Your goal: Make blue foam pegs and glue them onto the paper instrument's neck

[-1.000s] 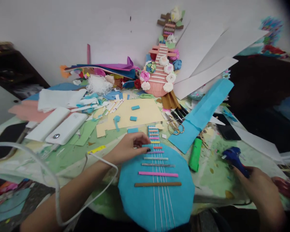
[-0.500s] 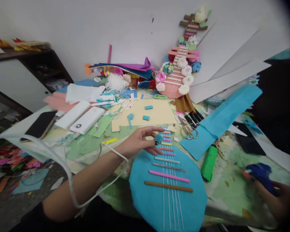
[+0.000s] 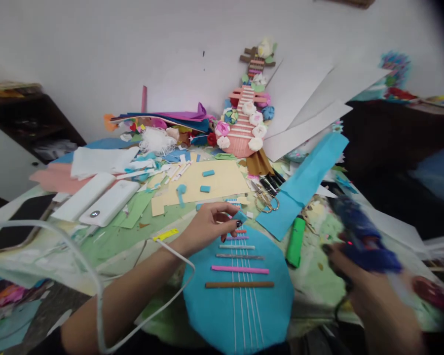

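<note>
A round blue paper instrument (image 3: pixel 240 305) lies at the table's front edge, with white strings and coloured bars across it. Over its neck, my left hand (image 3: pixel 212 224) pinches a small blue piece (image 3: pixel 240 216) between thumb and fingers. My right hand (image 3: pixel 358 276), blurred, is wrapped round a dark blue glue gun (image 3: pixel 366 234) at the right, its nozzle toward the upper left. Two small blue pieces, one of them here (image 3: pixel 208 173), and a curled blue strip (image 3: pixel 181 193) rest on cream card (image 3: pixel 225 170) behind the neck.
Scissors (image 3: pixel 267 201), a green object (image 3: pixel 296 241) and a folded blue sheet (image 3: pixel 299 187) lie right of the instrument. A white cable (image 3: pixel 92 276) loops over my left forearm. Phones and power banks sit left. A pink flowered instrument (image 3: pixel 240 138) leans against the wall.
The view has shifted right. My right hand has raised the glue gun and come further into view. My left hand still holds the small blue piece over the neck.
</note>
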The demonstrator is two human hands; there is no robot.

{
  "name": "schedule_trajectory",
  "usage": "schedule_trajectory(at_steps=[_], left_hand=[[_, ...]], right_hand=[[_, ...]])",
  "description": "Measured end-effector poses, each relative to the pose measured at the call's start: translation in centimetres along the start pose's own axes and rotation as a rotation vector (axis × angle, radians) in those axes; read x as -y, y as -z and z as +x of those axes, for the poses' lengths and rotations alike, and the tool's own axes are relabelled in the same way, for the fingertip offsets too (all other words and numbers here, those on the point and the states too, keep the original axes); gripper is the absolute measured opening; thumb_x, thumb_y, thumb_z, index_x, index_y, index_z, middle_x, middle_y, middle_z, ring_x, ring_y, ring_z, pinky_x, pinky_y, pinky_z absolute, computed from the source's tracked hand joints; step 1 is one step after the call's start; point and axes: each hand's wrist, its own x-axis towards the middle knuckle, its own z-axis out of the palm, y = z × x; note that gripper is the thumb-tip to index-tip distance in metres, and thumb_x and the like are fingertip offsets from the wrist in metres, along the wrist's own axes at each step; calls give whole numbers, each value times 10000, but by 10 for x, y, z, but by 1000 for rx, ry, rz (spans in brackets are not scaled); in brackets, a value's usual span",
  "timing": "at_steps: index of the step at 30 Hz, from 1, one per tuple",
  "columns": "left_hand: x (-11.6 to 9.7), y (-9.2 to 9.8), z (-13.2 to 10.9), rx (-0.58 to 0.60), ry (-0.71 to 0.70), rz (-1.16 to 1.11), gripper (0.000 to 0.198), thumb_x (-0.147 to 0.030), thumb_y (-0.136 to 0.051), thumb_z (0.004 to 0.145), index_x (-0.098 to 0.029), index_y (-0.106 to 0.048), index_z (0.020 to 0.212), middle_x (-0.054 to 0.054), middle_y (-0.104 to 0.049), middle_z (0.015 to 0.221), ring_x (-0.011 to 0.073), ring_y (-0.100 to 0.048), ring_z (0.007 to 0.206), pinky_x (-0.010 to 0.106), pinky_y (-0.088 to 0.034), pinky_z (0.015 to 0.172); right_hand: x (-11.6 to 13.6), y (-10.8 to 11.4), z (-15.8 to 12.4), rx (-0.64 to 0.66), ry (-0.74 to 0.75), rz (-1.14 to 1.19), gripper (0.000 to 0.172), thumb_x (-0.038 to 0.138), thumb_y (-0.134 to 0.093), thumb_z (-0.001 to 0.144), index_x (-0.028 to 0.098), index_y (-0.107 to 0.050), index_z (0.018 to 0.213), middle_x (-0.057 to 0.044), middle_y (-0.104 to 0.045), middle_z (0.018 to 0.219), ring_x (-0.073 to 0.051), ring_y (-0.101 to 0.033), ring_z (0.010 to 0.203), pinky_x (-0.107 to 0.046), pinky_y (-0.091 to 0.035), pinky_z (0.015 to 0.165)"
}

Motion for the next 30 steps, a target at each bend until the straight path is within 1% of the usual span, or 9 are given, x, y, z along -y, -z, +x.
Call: schedule_trajectory(at_steps=[4,7,12,17,19,22,25,27,30], left_hand=[[-7,-15,-1,-55,-71,106,210,-280,-677,714,-109,-634,827,34,-628,707,114,-599,562,194,-458,454],[-9,-20,-2,-101,-136,205,189,-281,-665,722,-113,-671,809,53,-646,769,125,-605,621,208,-485,509],[-3,-16,2,-161,-216,369,151,-261,-678,705,-122,-710,753,58,-653,724,132,-573,636,209,-460,522],[3,-6,21,-121,-224,300,157,-262,-700,683,-110,-704,720,44,-625,649,114,-560,547,214,-445,493],[4,1,32,-93,-195,217,181,-272,-714,675,-100,-700,731,44,-629,629,114,-569,514,217,-447,480],[7,17,50,-95,-163,89,213,-288,-718,684,-97,-696,776,51,-643,609,145,-618,537,222,-454,486],[15,31,63,-138,-147,-76,217,-274,-751,655,-108,-689,780,47,-657,649,149,-642,573,209,-444,496],[21,37,66,-154,-132,-223,221,-229,-784,610,-114,-693,775,41,-664,699,129,-640,618,199,-455,552],[29,40,65,-144,-100,-460,265,-178,-806,563,-112,-703,797,48,-671,794,111,-624,711,194,-471,678]], right_hand=[[61,-47,-7,281,94,383,427,382,-765,594,225,-474,864,-33,-700,770,-205,-662,650,-293,-522,567],[79,-69,-7,406,116,532,466,303,-790,549,232,-433,840,1,-685,715,-199,-664,636,-279,-519,565],[68,-87,8,411,202,377,337,177,-718,609,220,-492,854,38,-642,631,-139,-589,560,-218,-435,517],[66,-90,30,453,257,354,332,98,-689,573,205,-512,832,46,-621,614,-123,-552,553,-197,-398,502],[65,-90,39,384,225,456,347,133,-723,560,198,-513,829,31,-636,633,-130,-566,565,-205,-418,517],[54,-92,58,172,160,596,416,214,-790,523,188,-528,845,3,-665,664,-135,-579,580,-211,-434,531],[36,-99,79,45,94,743,427,243,-803,516,179,-552,856,15,-645,603,-94,-510,499,-183,-380,474],[27,-104,87,114,36,851,384,258,-783,548,170,-564,851,42,-576,493,-73,-440,438,-175,-329,436],[21,-109,85,393,-24,964,339,327,-737,636,150,-589,884,64,-464,405,-71,-398,407,-183,-310,432]])
